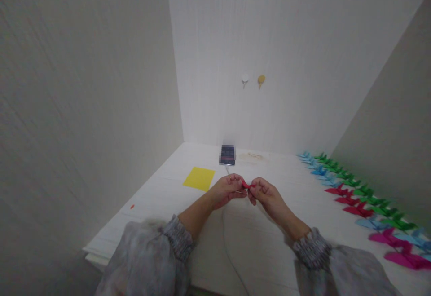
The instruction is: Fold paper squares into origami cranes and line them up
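A small piece of folded red paper (248, 185) is held up between my two hands over the middle of the table. My left hand (229, 191) pinches its left end between thumb and fingers. On the other end, the fingertips of my right hand (266, 193) are closed. Much of the paper is covered by the fingers, so its full shape is hidden. A flat yellow paper square (199, 178) lies on the table to the left of my left hand.
Rows of folded paper cranes (357, 208) in green, blue, red and pink line the table's right side. A phone (227, 155) leans near the back wall, its white cable (226, 242) running toward me. Two hooks (245, 79) are on the wall. A small orange scrap (132, 206) lies left.
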Tool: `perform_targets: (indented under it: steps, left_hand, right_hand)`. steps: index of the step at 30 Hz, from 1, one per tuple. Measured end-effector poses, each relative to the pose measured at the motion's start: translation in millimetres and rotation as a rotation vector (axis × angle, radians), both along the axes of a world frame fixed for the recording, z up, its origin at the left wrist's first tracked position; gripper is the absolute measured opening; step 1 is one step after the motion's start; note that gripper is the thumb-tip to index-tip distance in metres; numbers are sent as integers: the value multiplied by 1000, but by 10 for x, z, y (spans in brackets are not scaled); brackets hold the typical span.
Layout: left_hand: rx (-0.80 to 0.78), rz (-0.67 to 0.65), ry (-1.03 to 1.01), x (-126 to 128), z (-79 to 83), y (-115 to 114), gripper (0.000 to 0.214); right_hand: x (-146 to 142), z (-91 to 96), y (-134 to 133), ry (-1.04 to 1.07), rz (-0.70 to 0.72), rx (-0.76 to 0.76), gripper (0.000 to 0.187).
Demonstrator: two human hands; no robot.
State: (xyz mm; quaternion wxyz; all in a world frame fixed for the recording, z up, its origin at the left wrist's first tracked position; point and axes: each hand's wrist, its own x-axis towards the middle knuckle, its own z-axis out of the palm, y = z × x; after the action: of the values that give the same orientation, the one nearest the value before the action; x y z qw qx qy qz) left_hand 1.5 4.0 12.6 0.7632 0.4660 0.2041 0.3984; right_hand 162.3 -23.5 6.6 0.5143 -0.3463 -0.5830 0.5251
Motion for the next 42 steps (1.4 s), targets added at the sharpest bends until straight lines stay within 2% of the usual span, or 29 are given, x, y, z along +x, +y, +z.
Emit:
perform_targets:
  steps: [7, 14, 18, 24, 31, 33, 38, 42]
  left_hand:
    - [-64, 54, -1, 29, -21, -1, 27]
    - [-62, 80, 47, 32, 4, -4, 25]
    - [-60, 90, 39, 35, 13, -8, 25]
    - [-24, 132, 147, 43, 39, -28, 31]
    - [39, 26, 172, 52, -5, -12, 30]
    - [61, 31, 184, 63, -29, -1, 29]
    - [69, 126, 194, 87, -47, 2, 28]
    - [30, 150, 138, 101, -27, -23, 30]
  right_hand:
    - [-1, -7, -4, -64, -103, 71, 21]
    - [-30, 38, -34, -79, -32, 121, 17]
    - [-38, 55, -52, -72, -15, 102, 21]
    - [-50, 60, -61, -43, 5, 79, 21]
    - [-48, -4, -24, -6, 7, 31, 21]
    - [-52, -24, -12, 2, 11, 19, 20]
    - [-85, -1, -10, 59, -69, 67, 16]
    - [-101, 38, -33, -2, -114, 109, 19]
